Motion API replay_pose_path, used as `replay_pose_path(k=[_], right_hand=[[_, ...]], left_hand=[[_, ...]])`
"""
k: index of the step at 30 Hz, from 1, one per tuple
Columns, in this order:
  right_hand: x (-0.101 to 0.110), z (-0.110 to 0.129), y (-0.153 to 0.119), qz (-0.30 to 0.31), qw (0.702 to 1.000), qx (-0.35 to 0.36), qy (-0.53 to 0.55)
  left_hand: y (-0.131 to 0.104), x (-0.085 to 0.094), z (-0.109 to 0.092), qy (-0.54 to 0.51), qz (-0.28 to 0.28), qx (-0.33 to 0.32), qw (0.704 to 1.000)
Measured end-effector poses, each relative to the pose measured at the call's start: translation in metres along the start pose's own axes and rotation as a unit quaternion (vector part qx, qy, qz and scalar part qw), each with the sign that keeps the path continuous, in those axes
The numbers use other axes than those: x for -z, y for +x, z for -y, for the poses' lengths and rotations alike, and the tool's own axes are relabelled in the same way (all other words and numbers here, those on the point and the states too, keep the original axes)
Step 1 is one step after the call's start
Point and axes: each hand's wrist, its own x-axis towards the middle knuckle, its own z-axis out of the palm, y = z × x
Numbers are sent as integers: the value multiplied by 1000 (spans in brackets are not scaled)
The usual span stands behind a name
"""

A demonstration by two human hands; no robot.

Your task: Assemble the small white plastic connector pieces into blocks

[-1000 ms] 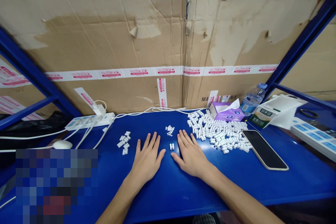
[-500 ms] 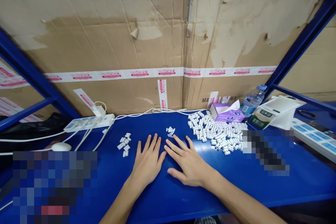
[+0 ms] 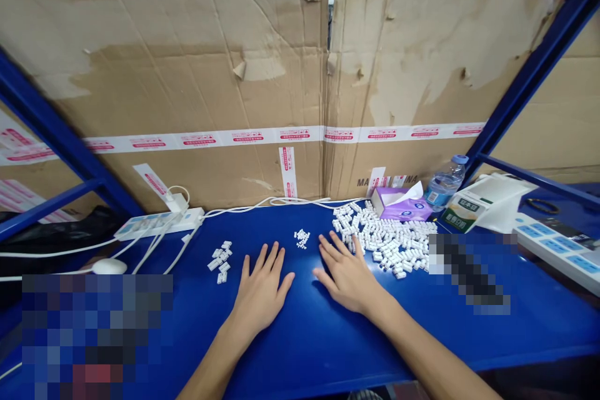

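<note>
My left hand (image 3: 263, 290) lies palm down on the blue table (image 3: 300, 350), fingers spread, holding nothing. Just left of its fingertips is a small group of white pieces (image 3: 220, 259). My right hand (image 3: 349, 275) is also open and palm down, its fingertips beside the near left edge of a large spread of small white pieces (image 3: 398, 240). Between and beyond both hands sits a little cluster of tinier white bits (image 3: 302, 237). What kind of parts these are is too small to make out.
Behind the large spread stand a purple tissue box (image 3: 400, 203), a water bottle (image 3: 447, 181) and a green-and-white carton (image 3: 469, 209). Power strips lie at the right (image 3: 557, 250) and left (image 3: 159, 223), with white cables (image 3: 262, 205) along the cardboard wall (image 3: 210, 87). Two patches are pixelated.
My right hand has moved right, away from my left hand and the tiny cluster, toward the large spread. My left hand stays in nearly the same place. The view has tilted up slightly.
</note>
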Motion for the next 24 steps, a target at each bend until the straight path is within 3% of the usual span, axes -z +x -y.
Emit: replay_pose_path(k=[4, 9, 13, 18, 20, 24], right_hand=[[1, -11, 4, -11, 997, -69, -32], [3, -9, 5, -15, 996, -84, -38], [3, -4, 4, -24, 998, -54, -25], [0, 9, 1, -4, 999, 44, 29], [-2, 13, -1, 13, 995, 83, 48], [-4, 18, -2, 38, 992, 101, 65]], left_hand=[[0, 4, -1, -7, 18, 5, 1000], [0, 3, 2, -15, 4, 0, 1000], [0, 0, 1, -16, 0, 0, 1000], [0, 4, 0, -23, 0, -1, 1000], [0, 8, 5, -32, -21, -1, 999], [-1, 17, 32, -23, -133, 48, 990]])
